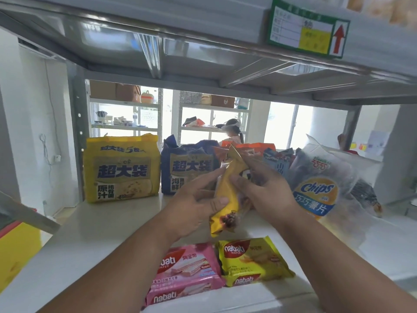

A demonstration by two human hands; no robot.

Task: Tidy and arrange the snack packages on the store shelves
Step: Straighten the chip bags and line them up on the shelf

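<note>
On the shelf (90, 233): two noodle multipacks (120, 169) at back left, side by side; chips bag (320, 188) at back right; two Nabati wafer packs (187, 271) at front edge, side by side.

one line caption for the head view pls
Both hands hold a yellow snack bag above the shelf.

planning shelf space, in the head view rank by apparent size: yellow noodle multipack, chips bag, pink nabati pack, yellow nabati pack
1. chips bag, though crumpled and partly hidden.
2. yellow noodle multipack, close to the chips bag, so this order is unsure.
3. pink nabati pack and yellow nabati pack: look alike, and both lie nearest the camera, which inflates them.
</note>
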